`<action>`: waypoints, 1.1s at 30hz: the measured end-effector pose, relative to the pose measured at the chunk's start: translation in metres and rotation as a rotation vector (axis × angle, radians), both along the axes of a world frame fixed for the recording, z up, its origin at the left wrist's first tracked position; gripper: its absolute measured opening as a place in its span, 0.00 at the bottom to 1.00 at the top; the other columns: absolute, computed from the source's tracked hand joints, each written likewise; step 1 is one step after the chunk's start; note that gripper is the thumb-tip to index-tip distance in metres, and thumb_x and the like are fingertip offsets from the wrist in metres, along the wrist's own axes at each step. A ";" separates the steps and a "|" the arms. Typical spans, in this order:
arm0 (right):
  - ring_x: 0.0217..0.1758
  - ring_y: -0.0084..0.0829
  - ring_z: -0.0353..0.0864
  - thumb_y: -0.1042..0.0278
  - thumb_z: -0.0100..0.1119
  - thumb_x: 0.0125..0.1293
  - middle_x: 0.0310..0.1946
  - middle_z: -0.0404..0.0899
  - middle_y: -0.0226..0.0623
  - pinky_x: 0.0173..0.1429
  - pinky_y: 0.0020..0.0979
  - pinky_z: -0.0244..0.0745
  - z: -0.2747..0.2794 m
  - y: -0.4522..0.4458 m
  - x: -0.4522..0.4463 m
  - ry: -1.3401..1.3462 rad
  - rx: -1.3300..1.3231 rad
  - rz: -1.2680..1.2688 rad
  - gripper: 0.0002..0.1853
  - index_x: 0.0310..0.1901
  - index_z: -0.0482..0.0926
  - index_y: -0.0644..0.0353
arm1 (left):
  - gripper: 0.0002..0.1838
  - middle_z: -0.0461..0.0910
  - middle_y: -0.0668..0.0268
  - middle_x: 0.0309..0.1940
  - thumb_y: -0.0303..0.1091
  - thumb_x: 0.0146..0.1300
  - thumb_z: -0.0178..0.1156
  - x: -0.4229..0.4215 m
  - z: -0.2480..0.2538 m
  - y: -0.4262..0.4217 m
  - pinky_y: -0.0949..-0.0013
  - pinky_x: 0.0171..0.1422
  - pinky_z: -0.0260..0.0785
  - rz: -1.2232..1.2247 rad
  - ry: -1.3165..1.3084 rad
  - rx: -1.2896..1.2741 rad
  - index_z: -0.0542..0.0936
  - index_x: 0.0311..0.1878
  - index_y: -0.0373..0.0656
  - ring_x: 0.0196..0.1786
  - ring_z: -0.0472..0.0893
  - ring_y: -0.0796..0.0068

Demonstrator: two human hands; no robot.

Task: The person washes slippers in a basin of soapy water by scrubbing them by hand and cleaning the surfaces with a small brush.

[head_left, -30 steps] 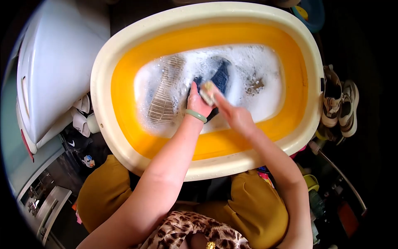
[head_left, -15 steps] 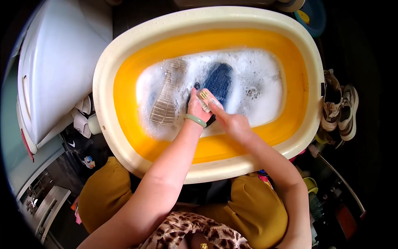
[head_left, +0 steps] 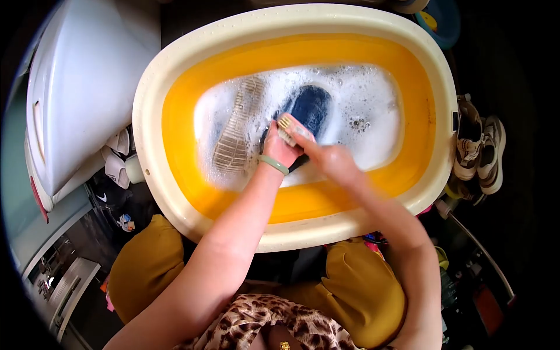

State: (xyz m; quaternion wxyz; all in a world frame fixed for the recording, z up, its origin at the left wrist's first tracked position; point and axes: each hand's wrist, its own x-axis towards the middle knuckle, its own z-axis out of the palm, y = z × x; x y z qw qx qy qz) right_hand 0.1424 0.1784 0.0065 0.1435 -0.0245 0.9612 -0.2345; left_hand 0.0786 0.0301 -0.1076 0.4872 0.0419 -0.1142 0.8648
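Note:
Soapy water and foam fill the bottom of a cream and yellow tub (head_left: 429, 122). My left hand (head_left: 281, 146), with a pale green bangle at the wrist, grips a dark blue shoe (head_left: 311, 107) near its lower end. A pinkish scrubbing brush (head_left: 296, 129) is held in my right hand (head_left: 329, 160), its bristle end over the shoe beside my left fingers. To the left, a shoe with a beige ribbed sole (head_left: 234, 131) lies sole up in the foam. The brush partly covers the blue shoe.
A pair of sneakers (head_left: 490, 154) stands right of the tub. White basin-like fixture (head_left: 87, 87) rises at the left, with white slippers (head_left: 116, 166) beneath it. A blue bowl (head_left: 443, 26) is at the upper right. My knees are against the near side.
The brush has moved over the blue shoe and changed its tilt, and my right hand has shifted with it. My left hand keeps its hold. The view has moved slightly.

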 end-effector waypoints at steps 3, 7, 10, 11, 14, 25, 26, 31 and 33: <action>0.18 0.40 0.78 0.70 0.46 0.61 0.17 0.77 0.39 0.23 0.39 0.73 -0.009 0.031 -0.048 -0.013 0.186 0.041 0.30 0.63 0.64 0.26 | 0.35 0.64 0.57 0.65 0.63 0.68 0.30 -0.009 0.060 0.016 0.44 0.69 0.52 -0.001 -0.442 -0.942 0.61 0.67 0.47 0.66 0.65 0.54; 0.23 0.46 0.78 0.65 0.44 0.67 0.22 0.78 0.45 0.29 0.42 0.72 -0.024 0.068 -0.038 0.030 0.086 -0.388 0.24 0.64 0.64 0.32 | 0.34 0.65 0.58 0.65 0.60 0.70 0.24 -0.014 0.075 0.015 0.46 0.71 0.51 -0.001 -0.454 -0.933 0.61 0.67 0.48 0.67 0.64 0.57; 0.23 0.46 0.78 0.64 0.46 0.68 0.22 0.78 0.47 0.29 0.42 0.72 -0.018 0.057 0.020 0.001 0.039 -0.330 0.23 0.64 0.66 0.35 | 0.34 0.64 0.57 0.65 0.61 0.69 0.29 -0.015 0.069 0.013 0.45 0.70 0.51 0.042 -0.463 -0.821 0.61 0.67 0.47 0.66 0.64 0.54; 0.23 0.46 0.78 0.64 0.46 0.68 0.22 0.78 0.47 0.29 0.42 0.72 -0.018 0.057 0.024 -0.008 0.037 -0.320 0.23 0.64 0.66 0.35 | 0.34 0.64 0.57 0.65 0.61 0.69 0.29 -0.014 0.068 0.014 0.45 0.70 0.51 0.049 -0.476 -0.823 0.61 0.67 0.47 0.66 0.64 0.54; 0.19 0.45 0.75 0.65 0.48 0.66 0.18 0.75 0.46 0.25 0.44 0.69 -0.001 0.045 0.018 0.038 -0.006 -0.407 0.24 0.63 0.65 0.32 | 0.34 0.65 0.58 0.65 0.60 0.69 0.28 -0.011 0.076 0.013 0.47 0.71 0.51 0.058 -0.422 -0.863 0.62 0.66 0.46 0.66 0.64 0.55; 0.22 0.41 0.79 0.67 0.52 0.62 0.22 0.78 0.43 0.28 0.40 0.73 -0.004 0.078 0.002 -0.012 0.120 -0.202 0.29 0.65 0.63 0.31 | 0.15 0.78 0.60 0.39 0.34 0.61 0.61 0.016 0.065 0.025 0.65 0.45 0.71 0.101 -0.254 -1.359 0.75 0.45 0.33 0.42 0.78 0.68; 0.24 0.42 0.80 0.66 0.52 0.63 0.24 0.79 0.45 0.30 0.41 0.74 -0.007 0.092 -0.003 0.040 0.124 -0.317 0.28 0.65 0.63 0.30 | 0.15 0.78 0.60 0.39 0.34 0.61 0.61 0.014 0.068 0.025 0.65 0.45 0.71 0.099 -0.251 -1.355 0.75 0.45 0.33 0.42 0.78 0.68; 0.31 0.47 0.81 0.61 0.50 0.67 0.31 0.81 0.46 0.37 0.42 0.75 -0.022 0.105 -0.004 -0.046 0.150 -0.561 0.25 0.65 0.63 0.29 | 0.22 0.77 0.62 0.42 0.37 0.54 0.68 0.007 0.084 0.019 0.70 0.49 0.70 0.126 0.007 -1.469 0.74 0.47 0.32 0.43 0.76 0.74; 0.34 0.49 0.81 0.59 0.51 0.67 0.33 0.81 0.45 0.42 0.42 0.75 -0.046 0.095 0.020 0.022 -0.092 -0.443 0.23 0.63 0.65 0.27 | 0.25 0.76 0.61 0.45 0.35 0.55 0.67 0.004 0.093 0.025 0.71 0.53 0.67 0.156 0.186 -1.466 0.71 0.52 0.31 0.46 0.76 0.72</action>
